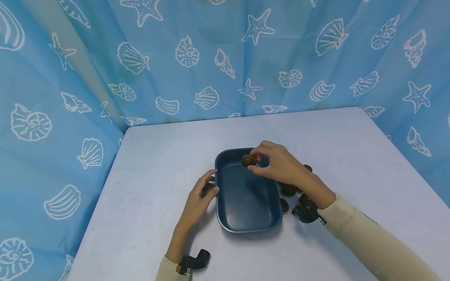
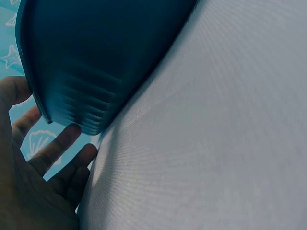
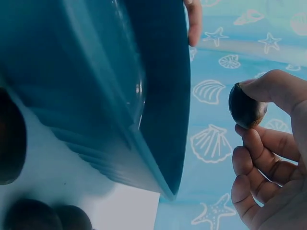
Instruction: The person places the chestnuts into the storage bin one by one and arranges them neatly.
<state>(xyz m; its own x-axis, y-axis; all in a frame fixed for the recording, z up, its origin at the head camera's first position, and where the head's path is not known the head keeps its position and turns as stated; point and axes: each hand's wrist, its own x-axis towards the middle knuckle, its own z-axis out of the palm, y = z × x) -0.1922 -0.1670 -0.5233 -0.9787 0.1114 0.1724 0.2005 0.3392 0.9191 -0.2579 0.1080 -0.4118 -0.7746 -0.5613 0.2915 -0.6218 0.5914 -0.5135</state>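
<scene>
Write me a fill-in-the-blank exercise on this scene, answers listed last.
The person's ____ hand pinches a brown, rounded object.
The ____ hand touches the side of the blue tray.
In the head view, more brown objects lie on the tray's ____ side.
The curtain shows white seashells and white ____.

Missing words: right; left; right; starfish.

The blue tray (image 1: 246,203) lies open from above, walled all round, brown round objects (image 1: 288,190) crowding its right
</scene>
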